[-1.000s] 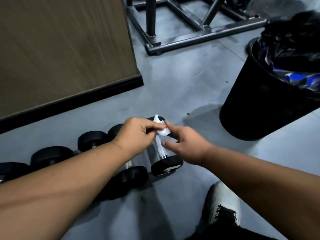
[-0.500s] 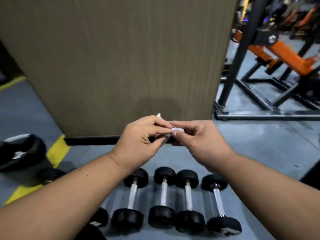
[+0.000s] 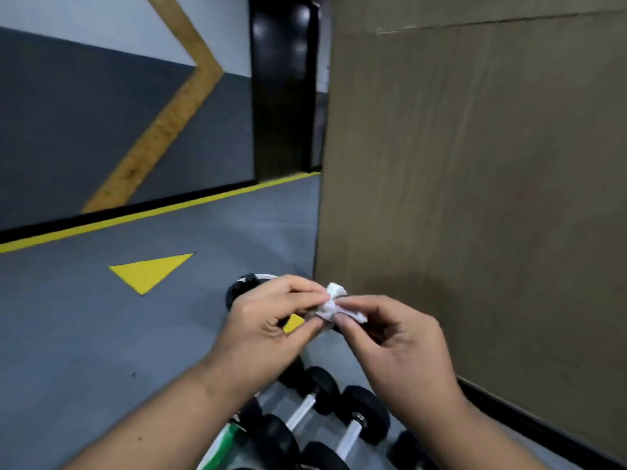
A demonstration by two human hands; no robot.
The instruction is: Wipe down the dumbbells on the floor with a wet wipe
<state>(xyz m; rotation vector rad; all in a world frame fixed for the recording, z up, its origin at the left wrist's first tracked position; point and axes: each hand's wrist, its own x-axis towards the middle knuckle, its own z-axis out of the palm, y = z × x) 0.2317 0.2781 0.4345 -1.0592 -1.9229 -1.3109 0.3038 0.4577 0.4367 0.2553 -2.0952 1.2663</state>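
Observation:
A small crumpled white wet wipe (image 3: 334,302) is pinched between both hands, held up in the air above the floor. My left hand (image 3: 271,329) grips its left side with thumb and fingers. My right hand (image 3: 397,347) holds its right side at the fingertips. Below the hands several black dumbbells (image 3: 364,413) with chrome handles lie side by side on the grey floor, partly hidden by my forearms. Neither hand touches a dumbbell.
A tall brown panel (image 3: 475,198) with a black base stands close on the right. A black ring-shaped object (image 3: 242,286) lies beyond the hands. A green and white item (image 3: 222,447) sits at the bottom. Yellow markings (image 3: 149,271) cross the grey floor on the left.
The view has swung left, away from the bin and the rack toward the wall. Both hands have kept hold of the wipe and shifted their grip on it above the dumbbells.

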